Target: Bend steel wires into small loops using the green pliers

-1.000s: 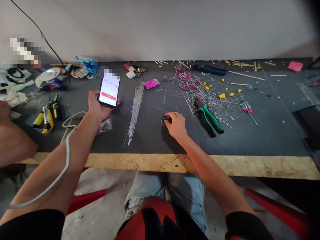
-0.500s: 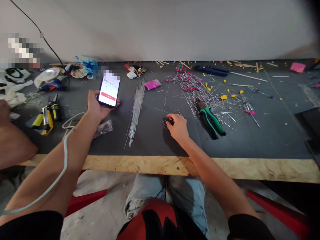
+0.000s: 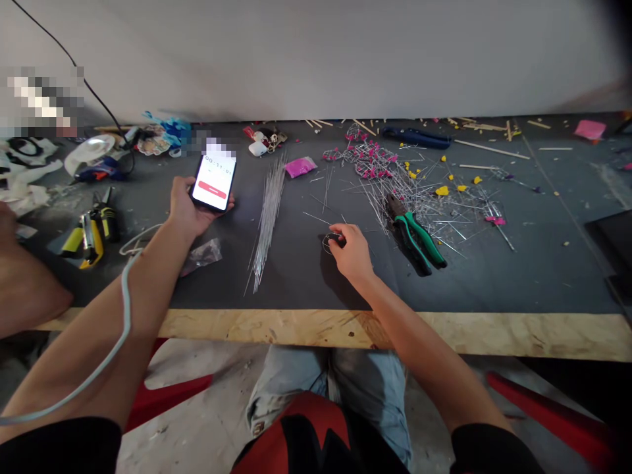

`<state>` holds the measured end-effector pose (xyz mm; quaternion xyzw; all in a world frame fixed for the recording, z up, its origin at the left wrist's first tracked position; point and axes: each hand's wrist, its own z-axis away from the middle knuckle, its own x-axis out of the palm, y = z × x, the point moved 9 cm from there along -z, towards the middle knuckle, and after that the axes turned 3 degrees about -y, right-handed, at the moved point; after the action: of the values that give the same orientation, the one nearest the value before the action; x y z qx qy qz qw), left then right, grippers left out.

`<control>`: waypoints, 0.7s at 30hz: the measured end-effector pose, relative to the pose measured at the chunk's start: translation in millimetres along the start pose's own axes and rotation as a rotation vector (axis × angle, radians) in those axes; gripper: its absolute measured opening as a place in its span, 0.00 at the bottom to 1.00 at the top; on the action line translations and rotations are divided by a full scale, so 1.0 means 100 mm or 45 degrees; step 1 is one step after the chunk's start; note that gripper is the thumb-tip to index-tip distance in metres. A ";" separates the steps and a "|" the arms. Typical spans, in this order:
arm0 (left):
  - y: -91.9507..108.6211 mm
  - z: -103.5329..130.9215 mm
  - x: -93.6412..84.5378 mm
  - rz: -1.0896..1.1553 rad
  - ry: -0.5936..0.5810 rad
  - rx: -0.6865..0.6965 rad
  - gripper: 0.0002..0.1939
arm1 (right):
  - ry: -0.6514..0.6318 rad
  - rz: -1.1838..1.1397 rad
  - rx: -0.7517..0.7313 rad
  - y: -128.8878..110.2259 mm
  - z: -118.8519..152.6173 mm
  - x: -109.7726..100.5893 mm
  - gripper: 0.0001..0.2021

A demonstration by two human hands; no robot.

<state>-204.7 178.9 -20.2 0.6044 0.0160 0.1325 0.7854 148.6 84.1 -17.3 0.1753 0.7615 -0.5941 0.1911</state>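
Observation:
My left hand [image 3: 186, 212] is closed around a phone [image 3: 213, 179], its lit screen showing a timer and a red button. Low over the dark tabletop, my right hand [image 3: 354, 255] pinches a thin wire bent into a small loop [image 3: 326, 244]; part of it is hidden by the fingers. Between the hands lies a long bundle of straight wires [image 3: 268, 227]. Green-and-black pliers [image 3: 419, 240] rest to the right of my right hand. Behind them is a tangled pile of wire pieces with pink bits [image 3: 371, 160].
A pink packet [image 3: 300, 166] lies beyond the wire bundle. On the left are yellow-and-black hand tools [image 3: 91, 237], a clear plastic bag [image 3: 203, 255] and another person's arm [image 3: 29, 283]. Yellow bits [image 3: 442, 191] and thin sticks [image 3: 491, 151] are scattered right. A wooden edge [image 3: 296, 327] runs along the front.
The view has shifted very slightly. My left hand still holds the phone, and my right hand stays pinched on the wire loop in nearly the same spot.

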 end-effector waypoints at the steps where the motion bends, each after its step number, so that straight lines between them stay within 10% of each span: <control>1: 0.00 0.00 0.01 -0.028 -0.006 -0.007 0.24 | 0.005 -0.005 -0.002 0.00 0.00 0.00 0.13; 21: 0.16 -0.07 -0.09 -0.473 0.243 -0.032 0.16 | 0.007 -0.227 0.053 0.11 0.00 0.02 0.13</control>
<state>-217.8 187.0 -8.3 0.5660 0.1997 0.0423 0.7987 152.0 86.8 -27.4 0.1126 0.7619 -0.6240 0.1316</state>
